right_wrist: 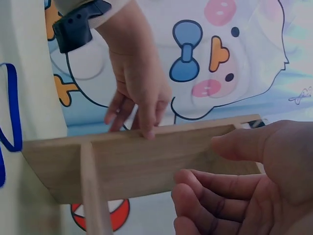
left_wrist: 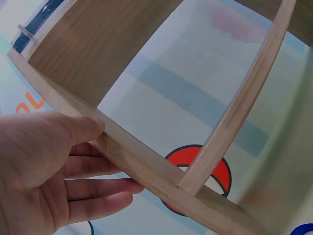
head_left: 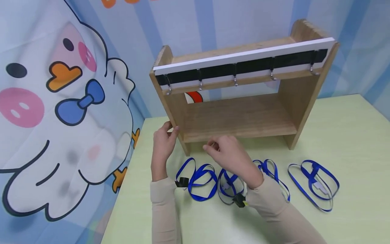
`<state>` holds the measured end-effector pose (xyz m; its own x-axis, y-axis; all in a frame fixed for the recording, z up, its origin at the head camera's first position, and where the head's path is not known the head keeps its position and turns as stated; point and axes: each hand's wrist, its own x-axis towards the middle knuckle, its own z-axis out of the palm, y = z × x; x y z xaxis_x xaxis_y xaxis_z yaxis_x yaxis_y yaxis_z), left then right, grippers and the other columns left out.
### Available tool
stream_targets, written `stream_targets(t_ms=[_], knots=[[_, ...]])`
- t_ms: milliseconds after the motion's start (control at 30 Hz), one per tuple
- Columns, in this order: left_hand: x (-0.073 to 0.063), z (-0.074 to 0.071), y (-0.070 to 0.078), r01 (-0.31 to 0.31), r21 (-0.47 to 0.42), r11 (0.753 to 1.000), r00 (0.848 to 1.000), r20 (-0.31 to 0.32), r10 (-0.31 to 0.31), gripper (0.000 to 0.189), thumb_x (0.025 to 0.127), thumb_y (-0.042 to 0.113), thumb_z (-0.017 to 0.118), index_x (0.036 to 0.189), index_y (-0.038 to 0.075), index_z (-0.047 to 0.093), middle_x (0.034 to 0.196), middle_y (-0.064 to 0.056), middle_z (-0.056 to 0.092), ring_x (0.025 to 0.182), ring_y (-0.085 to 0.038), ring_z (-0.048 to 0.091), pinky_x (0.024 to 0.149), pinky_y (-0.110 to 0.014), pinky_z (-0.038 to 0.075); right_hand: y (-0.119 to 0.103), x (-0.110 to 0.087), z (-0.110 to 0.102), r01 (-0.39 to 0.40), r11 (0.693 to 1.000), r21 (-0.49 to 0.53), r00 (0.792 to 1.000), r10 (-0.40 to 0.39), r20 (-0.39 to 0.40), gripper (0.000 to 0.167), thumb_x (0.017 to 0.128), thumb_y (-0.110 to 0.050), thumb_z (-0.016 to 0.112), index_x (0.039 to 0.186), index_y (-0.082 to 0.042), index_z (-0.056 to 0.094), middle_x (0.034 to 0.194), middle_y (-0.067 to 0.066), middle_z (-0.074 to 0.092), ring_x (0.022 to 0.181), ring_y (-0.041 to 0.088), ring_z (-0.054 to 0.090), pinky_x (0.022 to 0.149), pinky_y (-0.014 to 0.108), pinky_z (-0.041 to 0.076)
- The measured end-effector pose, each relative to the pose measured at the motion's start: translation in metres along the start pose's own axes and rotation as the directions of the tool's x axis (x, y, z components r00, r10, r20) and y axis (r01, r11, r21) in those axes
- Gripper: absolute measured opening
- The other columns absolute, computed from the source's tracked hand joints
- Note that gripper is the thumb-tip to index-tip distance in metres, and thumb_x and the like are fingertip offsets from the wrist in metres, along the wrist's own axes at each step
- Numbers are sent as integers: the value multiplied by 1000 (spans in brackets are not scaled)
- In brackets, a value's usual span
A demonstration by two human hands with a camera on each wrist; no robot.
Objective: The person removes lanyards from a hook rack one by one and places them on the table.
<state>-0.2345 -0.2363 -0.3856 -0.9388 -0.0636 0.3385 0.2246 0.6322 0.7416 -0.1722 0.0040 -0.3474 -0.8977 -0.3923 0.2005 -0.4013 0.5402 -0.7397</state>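
A wooden rack (head_left: 237,117) with two upright side panels stands at the back of the table. My left hand (head_left: 163,144) holds the front edge of its left side panel (left_wrist: 142,156), the thumb on the edge and the fingers along the outer face. In front of the rack hovers my right hand (head_left: 231,156), its fingers loosely curled and nothing in them. Several blue lanyards (head_left: 202,183) lie looped in a row on the table, partly hidden below my right forearm. Metal hooks (head_left: 235,79) line the black-and-white strip (head_left: 219,70) on the rack's upper front.
The pale green table (head_left: 350,142) extends to the right of the rack. A cloth backdrop (head_left: 122,101) with a cartoon bird hangs close on the left and behind. Dark wrist devices (head_left: 182,182) sit on both sleeves.
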Motion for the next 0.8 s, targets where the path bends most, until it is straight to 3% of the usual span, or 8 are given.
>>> stream_targets(t_ms=[267, 433, 600, 800], knots=[[1, 1, -1, -7, 11, 1000, 1000, 0, 7, 43, 105, 24, 59, 137, -5, 57, 132, -24, 63, 102, -38, 71, 86, -50, 59, 3, -12, -31, 41, 999, -18, 998, -42, -48, 23, 101, -23, 63, 109, -3, 73, 80, 1, 68, 69, 15, 59, 60, 31, 52], [-1, -4, -4, 0, 25, 1000, 1000, 0, 0, 42, 105, 24, 58, 134, -6, 58, 130, -25, 63, 103, -39, 71, 87, -50, 58, 8, -18, -40, 119, 992, -33, 987, -122, -104, 18, 101, -19, 65, 108, -5, 73, 81, 0, 69, 70, 15, 58, 63, 31, 52], [-2, -5, -3, 2, 46, 999, 1000, 1, -2, 38, 105, 23, 57, 128, -7, 61, 127, -26, 65, 102, -38, 71, 85, -50, 59, 15, -29, -48, 196, 979, -59, 965, -203, -165, 12, 99, -13, 67, 106, -6, 73, 86, -1, 70, 76, 13, 62, 70, 32, 56], [0, -1, 1, -26, 99, 995, 1000, -1, 26, 35, 105, 22, 57, 124, -6, 65, 124, -23, 67, 99, -36, 72, 81, -48, 60, 30, -38, -60, 292, 948, -130, 922, -315, -227, 12, 95, -9, 71, 107, -5, 73, 93, 1, 72, 83, 13, 65, 75, 35, 58]])
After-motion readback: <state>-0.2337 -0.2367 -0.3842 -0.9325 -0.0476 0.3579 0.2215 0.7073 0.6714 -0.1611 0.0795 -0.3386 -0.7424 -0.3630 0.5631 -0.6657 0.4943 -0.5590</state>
